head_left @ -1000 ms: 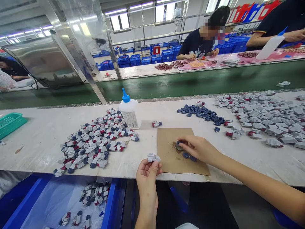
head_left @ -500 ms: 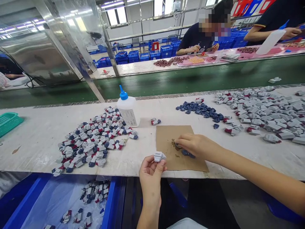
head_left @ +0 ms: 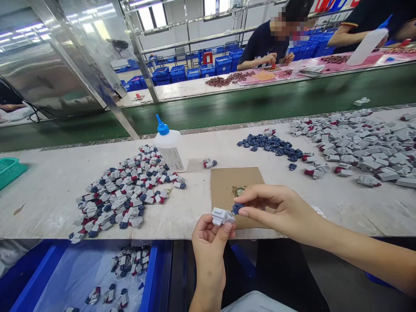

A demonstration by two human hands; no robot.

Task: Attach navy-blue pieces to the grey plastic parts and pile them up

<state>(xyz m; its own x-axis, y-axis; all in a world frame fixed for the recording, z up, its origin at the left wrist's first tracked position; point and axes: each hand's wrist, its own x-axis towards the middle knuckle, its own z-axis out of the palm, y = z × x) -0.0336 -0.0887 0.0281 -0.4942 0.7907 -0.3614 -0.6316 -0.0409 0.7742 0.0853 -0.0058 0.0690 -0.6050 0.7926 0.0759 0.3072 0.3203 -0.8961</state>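
Note:
My left hand (head_left: 208, 242) pinches a small grey plastic part (head_left: 221, 216) at the table's front edge. My right hand (head_left: 276, 208) pinches a small dark blue piece (head_left: 236, 208) and holds it against the grey part's right end. Both hands hover over the near edge of a brown cardboard sheet (head_left: 227, 184), which bears a small round glue dab (head_left: 239, 191). A glue bottle (head_left: 169, 147) with a blue nozzle stands upright behind and to the left.
A heap of assembled grey, red and blue parts (head_left: 126, 190) lies left. Loose blue pieces (head_left: 273, 145) and a grey-part heap (head_left: 357, 147) lie right. A blue bin (head_left: 97, 277) sits below the table; a green basket (head_left: 9, 171) at far left. People work across a green conveyor (head_left: 247, 108).
My right hand lifted a blue piece off the cardboard's glue spot and brought it left to the grey part. My left hand rose slightly.

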